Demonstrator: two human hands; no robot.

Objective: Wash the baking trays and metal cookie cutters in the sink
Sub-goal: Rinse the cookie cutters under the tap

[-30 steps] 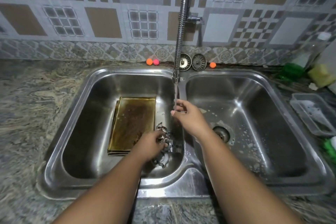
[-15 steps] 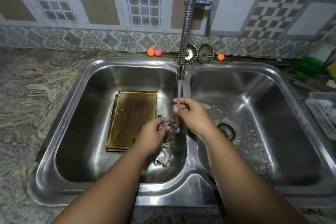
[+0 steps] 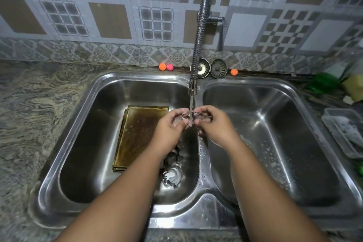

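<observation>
Cookie cutter [image 3: 189,118] under the running faucet [image 3: 198,41]
Left hand [image 3: 169,126] and right hand [image 3: 217,124] both pinch it, each grip closed on its rim.

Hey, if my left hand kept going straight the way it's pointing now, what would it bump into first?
Probably the right hand: the left hand points up and to the right, and both pinch the same cookie cutter between them. Depth is unclear.
</observation>
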